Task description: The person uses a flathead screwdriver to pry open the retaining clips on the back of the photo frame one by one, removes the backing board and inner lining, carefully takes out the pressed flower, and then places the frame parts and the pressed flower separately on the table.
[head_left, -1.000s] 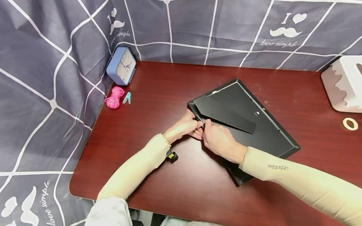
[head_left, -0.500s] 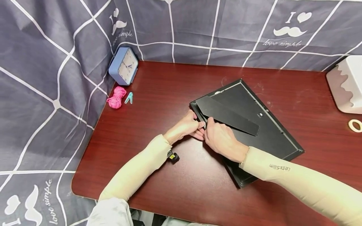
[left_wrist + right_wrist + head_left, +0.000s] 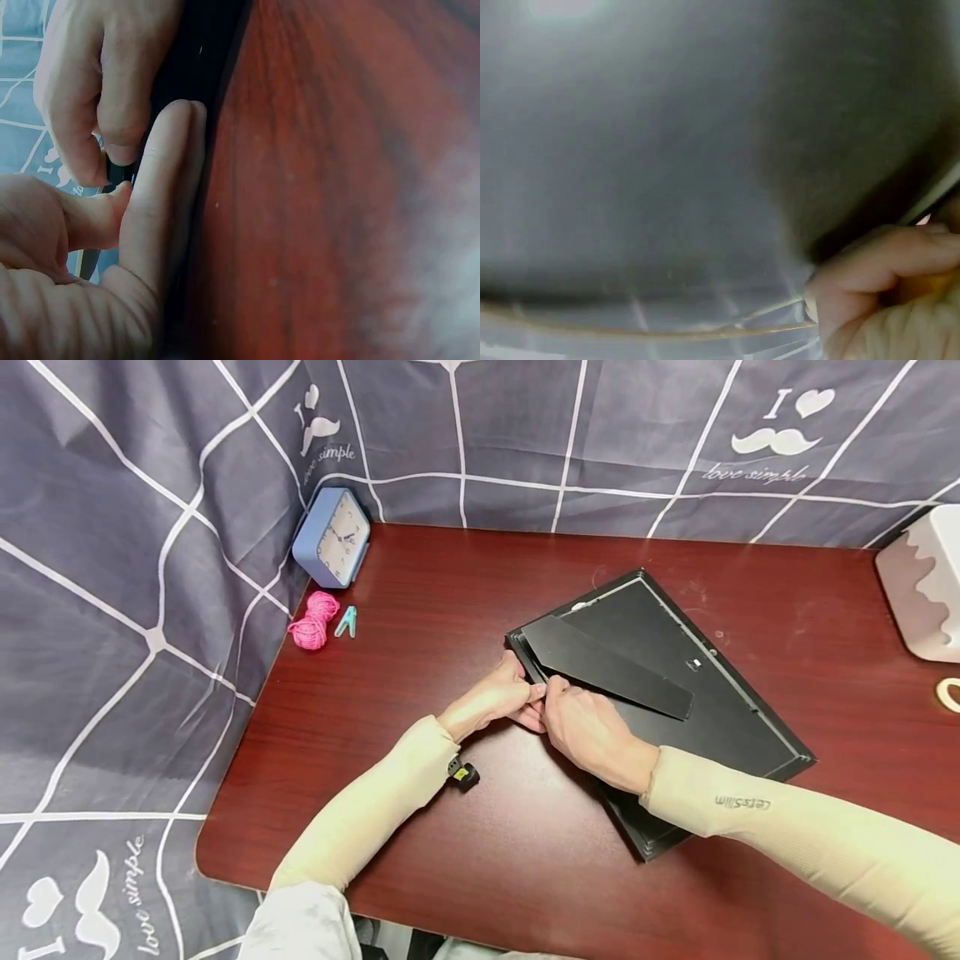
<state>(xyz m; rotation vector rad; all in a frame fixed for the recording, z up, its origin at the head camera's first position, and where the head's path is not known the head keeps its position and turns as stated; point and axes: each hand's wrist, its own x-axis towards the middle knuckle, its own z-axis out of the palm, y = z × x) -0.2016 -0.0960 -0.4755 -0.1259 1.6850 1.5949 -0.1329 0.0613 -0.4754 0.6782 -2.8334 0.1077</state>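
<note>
A black picture frame (image 3: 652, 842) lies back side up on the table, turned at an angle. Its black backing board (image 3: 660, 627) carries a flat easel stand (image 3: 611, 668). My left hand (image 3: 498, 695) grips the frame's left edge, the thumb over the rim and the fingers along the outer side. Close beside that thumb, my right hand (image 3: 592, 727) pinches a small black part (image 3: 118, 172) at the same edge with thumb and forefinger. Most of this part is hidden by the fingers. The right wrist view shows the right hand (image 3: 900, 285) against a blurred dark surface.
At the table's (image 3: 420, 602) back left stand a blue clock (image 3: 333, 537), a pink yarn skein (image 3: 315, 621) and a teal clothespin (image 3: 347, 622). A white and beige box (image 3: 926, 585) and a cream ring (image 3: 948, 693) are at the right. A grey curtain (image 3: 517, 435) borders the table.
The head view has shifted slightly, so everything appears a little further right. Both hands stay at the frame's left edge, with only small finger movement.
</note>
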